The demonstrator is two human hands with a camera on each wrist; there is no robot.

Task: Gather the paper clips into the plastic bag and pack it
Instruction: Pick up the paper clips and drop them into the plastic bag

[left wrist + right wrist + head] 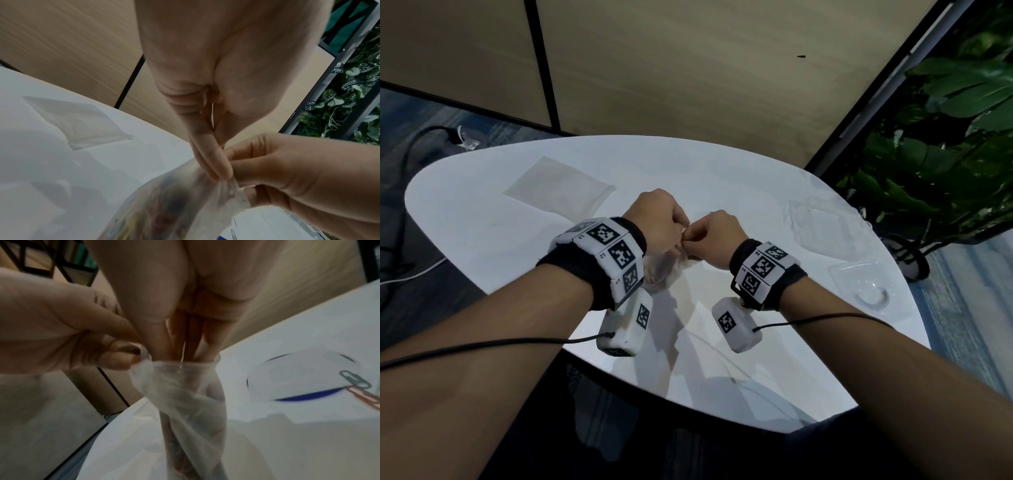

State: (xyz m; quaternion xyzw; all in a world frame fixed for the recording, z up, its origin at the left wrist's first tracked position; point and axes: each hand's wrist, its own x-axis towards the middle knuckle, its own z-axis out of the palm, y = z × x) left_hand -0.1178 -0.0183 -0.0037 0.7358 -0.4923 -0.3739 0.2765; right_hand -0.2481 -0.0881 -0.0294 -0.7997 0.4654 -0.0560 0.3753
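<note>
A clear plastic bag [663, 272] hangs between my two hands above the white table [482, 219]. Blurred coloured paper clips show through its lower part [162, 211]. My left hand [677, 233] pinches the bag's top edge, and its fingertips [216, 168] press together on the plastic. My right hand [697, 240] grips the same edge from the right; in the right wrist view its fingers [176, 344] sit in the bag's mouth [185, 368]. A green clip [353, 379] and a red clip [363, 396] lie loose on the table.
A flat empty bag [558, 185] lies at the table's back left. Clear plastic containers [822, 226] and a round lid [869, 287] sit at the right. Wooden wall panels stand behind the table, with plants at the far right. Cables run along the floor on the left.
</note>
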